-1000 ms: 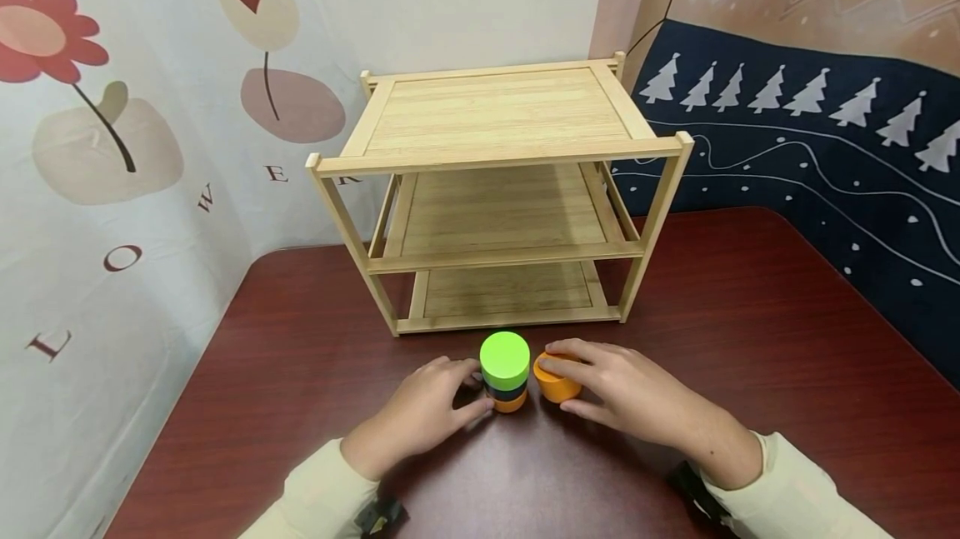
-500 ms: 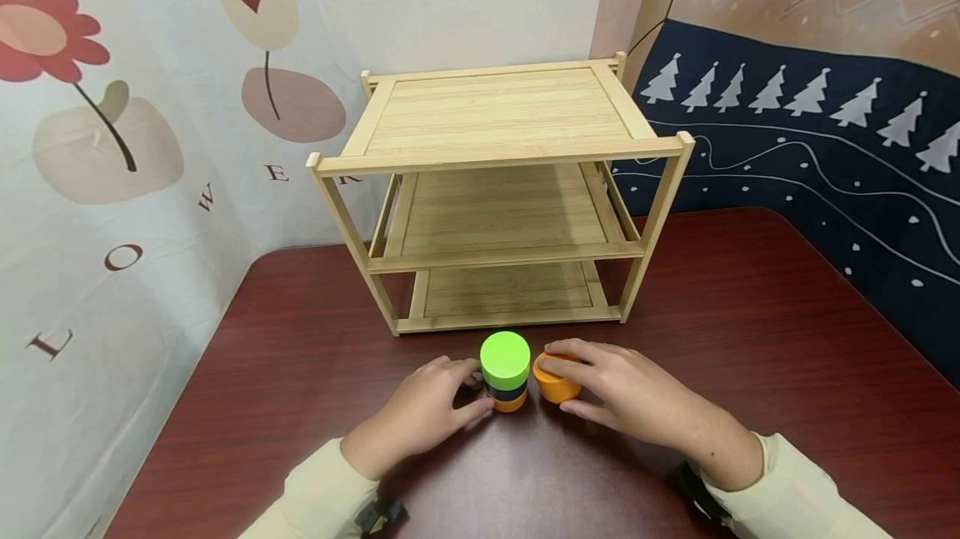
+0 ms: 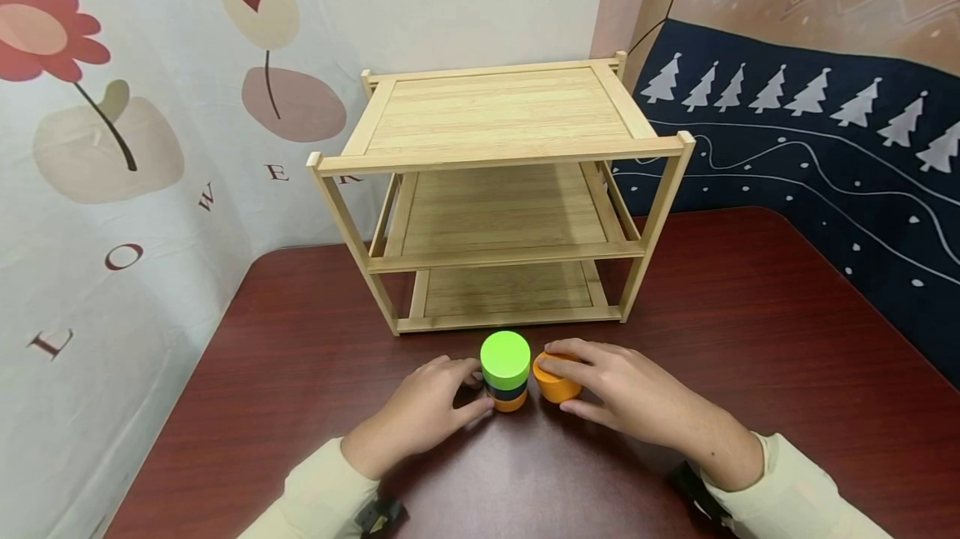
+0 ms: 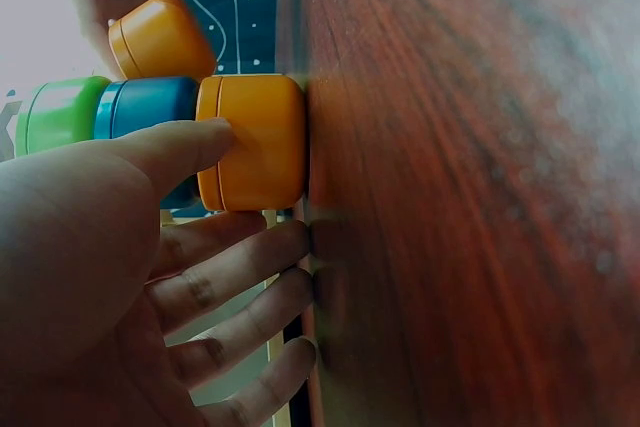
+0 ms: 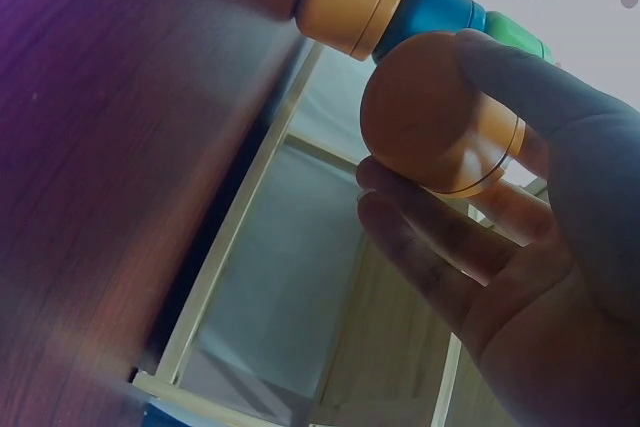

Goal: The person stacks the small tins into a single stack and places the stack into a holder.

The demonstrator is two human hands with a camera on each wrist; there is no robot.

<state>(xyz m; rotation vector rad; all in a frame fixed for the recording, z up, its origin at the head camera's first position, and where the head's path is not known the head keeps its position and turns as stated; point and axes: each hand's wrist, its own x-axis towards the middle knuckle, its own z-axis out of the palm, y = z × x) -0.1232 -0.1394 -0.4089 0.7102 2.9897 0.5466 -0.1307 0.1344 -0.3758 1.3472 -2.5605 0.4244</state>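
A stack of small lidded jars stands on the table between my hands: a green jar (image 3: 505, 358) on top, a dark blue jar (image 4: 155, 107) in the middle, an orange jar (image 4: 255, 142) at the bottom. My left hand (image 3: 423, 407) holds the bottom orange jar from the left, thumb on its near side and index finger behind, the other fingertips resting on the table. Just right of the stack, my right hand (image 3: 633, 393) grips a second orange jar (image 5: 425, 117) between thumb and fingers. That jar is tilted and raised off the table, its round base showing in the right wrist view.
A three-tier wooden shelf (image 3: 495, 114) stands right behind the jars on the dark red table (image 3: 300, 339). Printed cloth hangs behind it: a flower-pattern curtain (image 3: 172, 131) on the left and a navy one with white trees (image 3: 787, 139) on the right.
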